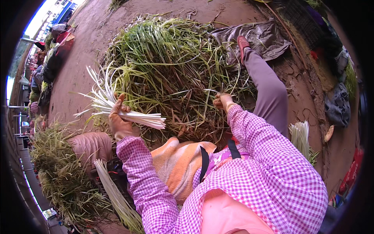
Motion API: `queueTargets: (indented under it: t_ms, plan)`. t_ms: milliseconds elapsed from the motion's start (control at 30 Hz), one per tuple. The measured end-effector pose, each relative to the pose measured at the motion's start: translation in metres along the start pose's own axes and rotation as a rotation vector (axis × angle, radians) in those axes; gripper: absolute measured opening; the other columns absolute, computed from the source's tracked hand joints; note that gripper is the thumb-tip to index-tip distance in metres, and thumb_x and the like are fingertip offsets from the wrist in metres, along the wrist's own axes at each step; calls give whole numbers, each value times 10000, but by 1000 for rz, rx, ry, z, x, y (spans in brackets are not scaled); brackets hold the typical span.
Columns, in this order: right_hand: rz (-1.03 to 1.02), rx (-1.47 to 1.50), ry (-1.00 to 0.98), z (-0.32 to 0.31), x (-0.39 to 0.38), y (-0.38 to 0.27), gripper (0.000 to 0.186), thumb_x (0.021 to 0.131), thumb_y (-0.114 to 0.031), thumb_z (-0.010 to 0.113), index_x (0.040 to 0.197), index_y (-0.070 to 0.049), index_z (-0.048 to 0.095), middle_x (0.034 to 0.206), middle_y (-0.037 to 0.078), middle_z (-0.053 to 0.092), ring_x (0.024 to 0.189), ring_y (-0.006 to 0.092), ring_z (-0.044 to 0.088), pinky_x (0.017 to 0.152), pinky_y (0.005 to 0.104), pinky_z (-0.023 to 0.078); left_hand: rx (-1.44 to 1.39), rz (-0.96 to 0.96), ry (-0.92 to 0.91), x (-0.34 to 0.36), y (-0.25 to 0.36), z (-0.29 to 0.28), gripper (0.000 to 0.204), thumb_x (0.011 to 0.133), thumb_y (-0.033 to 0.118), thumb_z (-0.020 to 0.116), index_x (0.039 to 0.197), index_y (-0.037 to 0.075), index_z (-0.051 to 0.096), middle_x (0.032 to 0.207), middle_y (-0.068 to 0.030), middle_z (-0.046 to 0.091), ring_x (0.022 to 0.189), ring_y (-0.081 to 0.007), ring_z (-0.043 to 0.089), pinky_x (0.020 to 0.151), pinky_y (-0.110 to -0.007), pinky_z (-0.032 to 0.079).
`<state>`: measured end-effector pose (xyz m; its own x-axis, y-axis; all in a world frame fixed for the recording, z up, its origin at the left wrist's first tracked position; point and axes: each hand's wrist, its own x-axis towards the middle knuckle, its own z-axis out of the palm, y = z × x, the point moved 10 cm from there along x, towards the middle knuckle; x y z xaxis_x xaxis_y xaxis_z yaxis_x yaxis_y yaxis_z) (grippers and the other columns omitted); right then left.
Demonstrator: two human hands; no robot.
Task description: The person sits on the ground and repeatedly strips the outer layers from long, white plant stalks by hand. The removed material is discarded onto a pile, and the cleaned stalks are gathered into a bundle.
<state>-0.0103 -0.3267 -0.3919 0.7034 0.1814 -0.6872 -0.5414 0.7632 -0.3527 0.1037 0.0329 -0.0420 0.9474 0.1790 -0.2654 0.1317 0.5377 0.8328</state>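
Note:
My left hand (121, 118) is wrapped round a bunch of long white leafy stalks (144, 118). Their even ends point right, while the looser ends fan out to the upper left. Over the near right side of a big heap of green and yellowed leaves (167, 66), my right hand (223, 101) is closed with its fingers bunched together. A thin pale stalk (210, 90) shows beside those fingers; whether they grip it is unclear. An orange and white towel (175, 165) covers my lap, near the heap's close edge.
Bundled pale stalks lie at lower left (117, 195) and beyond my right arm (300, 136). Another leaf pile (64, 175) sits left, against a pinkish covered bulk (92, 146). My outstretched leg (269, 84) borders the heap, its red shoe (242, 45) by a grey sheet (265, 37).

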Motion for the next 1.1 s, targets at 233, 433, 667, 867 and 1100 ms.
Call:
queueTargets:
  t_ms: [233,433,667,867,1100]
  plan:
    - [-217,-1173,417,25,-17,-5,261,924,-229,631,1102,-41,659,886,115,694,627,191,631,583,359,520,-42,-268,-210,-9,-57,25,335,901,16,540,1231,-39,524,989,-133,689,709,-140,666,672,-276,574]
    - [-1169,-1225,0,190,-121,-74,226,920,-220,624,1077,-58,642,926,97,708,695,221,677,617,323,561,133,-196,-217,-15,-41,36,303,920,9,532,1220,-34,542,1002,-170,686,642,-157,633,586,-288,551]
    - [-718,-913,-369,259,-133,-24,127,915,-118,638,971,-3,642,784,34,663,644,78,595,532,236,503,529,-245,-156,-34,-59,30,292,864,127,696,1114,-15,639,864,-113,698,570,-117,604,505,-248,544]
    - [-671,-1075,-274,274,-141,-12,123,872,-133,684,950,-41,660,733,64,662,636,104,621,528,285,484,539,-240,-123,-40,-74,35,295,790,28,757,1053,-1,627,842,-104,680,571,-147,618,480,-243,523]
    - [-1169,-1272,-250,300,-179,-23,111,862,-156,689,930,-67,691,783,90,689,647,176,659,562,293,500,681,-224,-143,-38,-86,31,180,762,5,744,921,-47,677,735,-108,680,538,-149,605,495,-250,496]
